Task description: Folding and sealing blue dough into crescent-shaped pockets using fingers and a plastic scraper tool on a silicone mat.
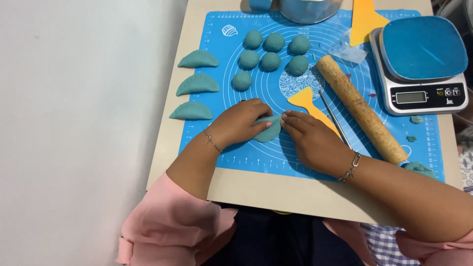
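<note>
Blue mat [236,152], both hands pinching folded dough piece [268,132], long axis approx front-to-back, L [240,123] & R [310,138].

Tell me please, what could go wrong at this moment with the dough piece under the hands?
1. Both hands, left hand and right hand, pinch the folded dough piece; too much pressure may tear its edge.
2. The right wrist lies close to the yellow scraper and thin metal tool; it could knock them.
3. The rolling pin lies loose nearby and might roll.
</note>
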